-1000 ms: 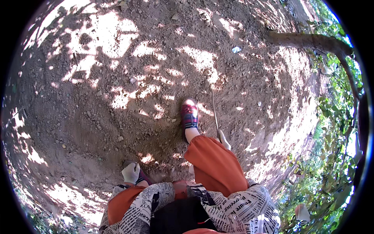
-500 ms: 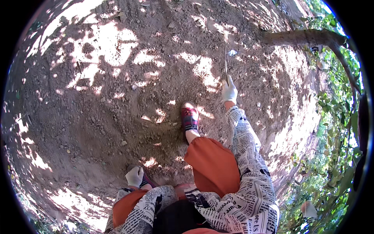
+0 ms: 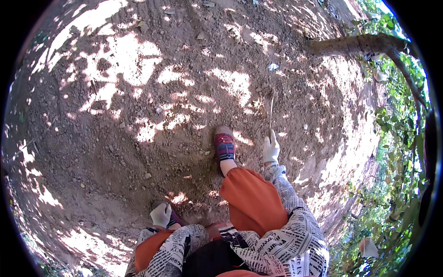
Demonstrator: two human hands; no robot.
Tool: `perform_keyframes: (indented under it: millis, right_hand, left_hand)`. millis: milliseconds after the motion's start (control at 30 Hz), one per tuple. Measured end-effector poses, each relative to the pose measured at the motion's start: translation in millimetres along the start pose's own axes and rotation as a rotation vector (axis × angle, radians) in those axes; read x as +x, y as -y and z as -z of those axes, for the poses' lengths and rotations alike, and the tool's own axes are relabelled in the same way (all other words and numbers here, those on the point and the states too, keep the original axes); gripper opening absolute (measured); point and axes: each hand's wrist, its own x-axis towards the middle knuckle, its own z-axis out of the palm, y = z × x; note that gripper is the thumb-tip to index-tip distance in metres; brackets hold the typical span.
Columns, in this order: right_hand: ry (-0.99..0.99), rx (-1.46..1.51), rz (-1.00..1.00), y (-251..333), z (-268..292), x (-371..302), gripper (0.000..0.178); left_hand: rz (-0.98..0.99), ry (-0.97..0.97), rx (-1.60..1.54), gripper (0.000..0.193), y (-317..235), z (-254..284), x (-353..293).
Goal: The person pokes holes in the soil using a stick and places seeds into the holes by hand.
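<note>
My right hand [image 3: 271,148], in a white glove, is closed round the near end of a thin, slightly curved tool [image 3: 271,111]. The tool points away from me, its far end at the brown soil. Whether it carries a blade is too small to tell. My left hand [image 3: 161,215], also gloved, is curled into a fist over my left shoe [image 3: 174,218]; its fingertips are hidden, so I cannot see if it holds anything. Between the hands, my right shoe [image 3: 224,142], red and dark plaid, stands further forward on the ground.
Loose, pebbly soil [image 3: 115,157] with sun patches and dry leaves surrounds me. A small pale scrap [image 3: 272,67] lies beyond the tool. A thick branch [image 3: 355,45] reaches in from the upper right, and leafy green plants [image 3: 397,124] line the right side, with pale bags among them.
My right hand and the tool have drawn back toward me, away from the pale scrap. The left hand remains by the left shoe.
</note>
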Motion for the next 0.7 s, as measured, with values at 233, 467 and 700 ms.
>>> perform_keyframes:
  millis: [233,467,700]
  right_hand:
    - [-0.076,0.125,-0.030,106.2,-20.2,125.0,0.045]
    - [-0.006,0.229,0.152,154.7,-68.1,174.3,0.046]
    - [0.336,0.080,0.177,166.4,-45.8,26.2,0.045]
  left_hand:
    - [0.023,-0.032,-0.042,0.031,0.5,4.8,-3.5]
    - [-0.014,-0.026,-0.090,0.030,-7.5,-1.5,4.1]
    - [0.030,-0.005,-0.079,0.027,0.0,4.1,-2.9]
